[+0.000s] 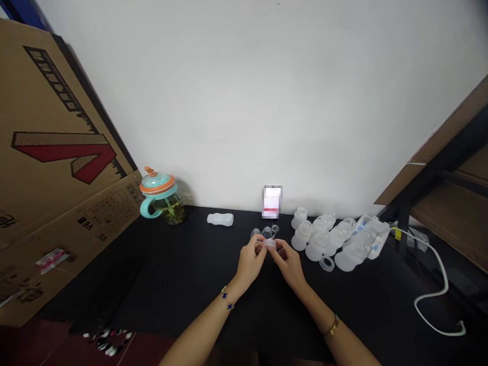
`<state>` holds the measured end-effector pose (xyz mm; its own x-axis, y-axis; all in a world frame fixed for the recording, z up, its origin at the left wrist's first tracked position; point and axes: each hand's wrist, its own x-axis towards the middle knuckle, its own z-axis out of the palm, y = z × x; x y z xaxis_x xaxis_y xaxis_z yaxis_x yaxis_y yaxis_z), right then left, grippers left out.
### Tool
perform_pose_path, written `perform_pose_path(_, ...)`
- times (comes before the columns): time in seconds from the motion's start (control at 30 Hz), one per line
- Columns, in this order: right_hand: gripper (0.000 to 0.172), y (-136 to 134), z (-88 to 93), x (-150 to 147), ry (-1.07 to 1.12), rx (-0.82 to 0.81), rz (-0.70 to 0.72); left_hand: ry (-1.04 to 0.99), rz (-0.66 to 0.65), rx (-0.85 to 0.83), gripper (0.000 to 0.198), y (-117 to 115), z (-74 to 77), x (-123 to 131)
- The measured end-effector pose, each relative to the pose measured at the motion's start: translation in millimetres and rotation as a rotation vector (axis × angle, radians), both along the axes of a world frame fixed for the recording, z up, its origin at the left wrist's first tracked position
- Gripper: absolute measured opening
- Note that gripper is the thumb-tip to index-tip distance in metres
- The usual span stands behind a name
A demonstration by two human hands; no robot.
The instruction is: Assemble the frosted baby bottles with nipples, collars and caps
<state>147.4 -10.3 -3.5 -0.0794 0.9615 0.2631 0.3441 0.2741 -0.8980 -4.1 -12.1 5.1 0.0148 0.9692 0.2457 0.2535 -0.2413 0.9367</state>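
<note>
My left hand [252, 257] and my right hand [286, 259] meet over the black table [183, 274], both pinched on a small clear plastic ring-shaped part [270, 244]. Just behind the hands lie several small clear caps [266, 232]. To the right is a cluster of several translucent white bottles [328, 239], with a loose clear ring [327, 263] in front of them. One white bottle [220, 219] lies on its side at the back, left of the hands.
A teal and orange handled cup [162, 199] stands at the back left beside a large cardboard box [57, 168]. A white cable [438, 290] loops at the right under a dark wooden frame [438, 162]. A small blurred card [272, 202] leans on the wall.
</note>
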Motion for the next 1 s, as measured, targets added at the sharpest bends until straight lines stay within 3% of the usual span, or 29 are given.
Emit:
perform_pose_path(0.23, 0.040, 0.7, -3.1, 0.4, 0.032, 0.045, -0.004, -0.330, -0.074, -0.106, 0.017, 7.5, -0.3, -0.8)
perform_pose_path(0.47, 0.039, -0.8, -4.0, -0.6, 0.016, 0.113, 0.004, -0.684, -0.138, -0.398, 0.046, 12.1, 1.1, -3.8)
perform_pose_path(0.6, 0.036, 1.6, -8.3, 0.4, -0.018, 0.171, -0.029, -0.837, -0.122, -0.576, 0.036, 14.5, -1.7, -5.4)
perform_pose_path(0.77, 0.032, 2.0, -8.3, 0.4, -0.027, 0.196, -0.038, -0.845, -0.187, -0.569, 0.035, 14.7, -3.3, -5.3)
perform_pose_path(1.0, 0.032, 0.1, -5.3, 0.7, -0.024, 0.191, -0.034, -0.838, -0.175, -0.542, 0.033, 14.5, -4.1, -5.8)
